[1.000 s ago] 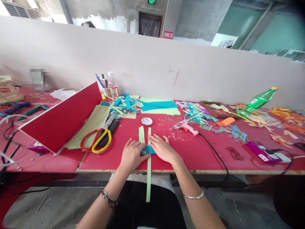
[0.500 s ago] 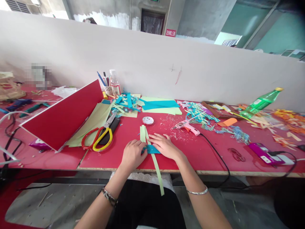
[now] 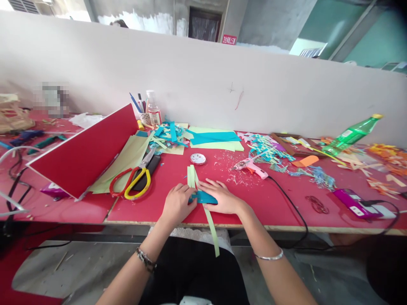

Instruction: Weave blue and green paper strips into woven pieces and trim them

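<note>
Across pale green paper strips (image 3: 191, 177) lies a blue paper strip (image 3: 206, 198), on the red table before me. My left hand (image 3: 179, 202) has its fingers curled and thumb closed on the blue strip's left end. On the other side, my right hand (image 3: 222, 197) has its fingers reaching over the strips, with its thumb along the blue strip's near edge. One narrow green strip (image 3: 210, 226) runs out beneath the blue one and hangs past the table edge. Both hands cover parts of the strips, so how they cross underneath is hidden.
Left of my hands lie red-and-yellow-handled scissors (image 3: 137, 183). A round white lid (image 3: 198, 159) is ahead. To the right rest a pink glue gun (image 3: 254, 167) with its cord, a purple power strip (image 3: 352, 204) and a leaning green bottle (image 3: 352, 134). Blue and green paper scraps (image 3: 168, 137) lie behind.
My right thumb has come round to the blue strip's near edge, and my right hand has turned slightly. The left hand stays at the strip's left end. The view has shifted a little.
</note>
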`<state>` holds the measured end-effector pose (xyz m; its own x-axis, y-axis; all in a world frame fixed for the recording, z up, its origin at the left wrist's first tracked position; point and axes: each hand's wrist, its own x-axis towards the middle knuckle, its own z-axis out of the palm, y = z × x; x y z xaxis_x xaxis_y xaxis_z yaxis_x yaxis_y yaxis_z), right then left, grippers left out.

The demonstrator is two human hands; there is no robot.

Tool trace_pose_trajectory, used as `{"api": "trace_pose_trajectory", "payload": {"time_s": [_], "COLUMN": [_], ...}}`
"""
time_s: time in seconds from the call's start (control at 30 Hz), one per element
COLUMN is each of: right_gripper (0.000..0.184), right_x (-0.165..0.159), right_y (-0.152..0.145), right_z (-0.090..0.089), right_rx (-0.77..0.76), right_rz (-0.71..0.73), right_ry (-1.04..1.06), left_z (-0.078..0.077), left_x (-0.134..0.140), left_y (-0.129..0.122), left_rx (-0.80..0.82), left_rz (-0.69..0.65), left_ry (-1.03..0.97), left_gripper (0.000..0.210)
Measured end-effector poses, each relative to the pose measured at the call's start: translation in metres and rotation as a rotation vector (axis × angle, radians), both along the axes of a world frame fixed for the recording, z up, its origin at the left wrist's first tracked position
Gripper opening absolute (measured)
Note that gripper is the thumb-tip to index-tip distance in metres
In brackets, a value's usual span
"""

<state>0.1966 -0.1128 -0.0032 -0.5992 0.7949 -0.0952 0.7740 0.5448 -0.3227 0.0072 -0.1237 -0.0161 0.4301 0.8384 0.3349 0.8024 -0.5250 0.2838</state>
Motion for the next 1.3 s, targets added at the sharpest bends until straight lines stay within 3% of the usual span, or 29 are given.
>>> {"api": "trace_pose_trajectory", "payload": {"time_s": [0.13,0.47,1.03,1.17,1.3], "right_gripper": [0.069,0.069,0.073,0.067,0.046], "right_x": [0.007,-0.006,-0.011,-0.009,-0.003], "right_y": [0.005,-0.005,-0.024,-0.026,-0.031], "right_z": [0.002,0.0,-0.003,0.002,0.004], "right_rx": [-0.055,0.074,0.126,0.173,0.298], "right_rz": [0.043,-0.036,-0.095,-0.116,-0.227], "right_ry": [0.011,-0.026,-0.007,0.025,0.074], "left_z": [0.0,-0.003,-0.003,-0.002,-0.002], "left_x": [0.0,0.0,0.0,0.0,0.0], "left_y": [0.0,0.001,0.003,0.003,0.003], "left_rx": [-0.004,0.005,-0.008,-0.012,-0.017], "left_rz": [-0.01,-0.014,-0.024,-0.021,-0.026], "left_ry": [-0.014,-0.016,-0.024,-0.013,-0.029], "left_gripper": [0.02,0.021,0.022,0.02,0.019]}}
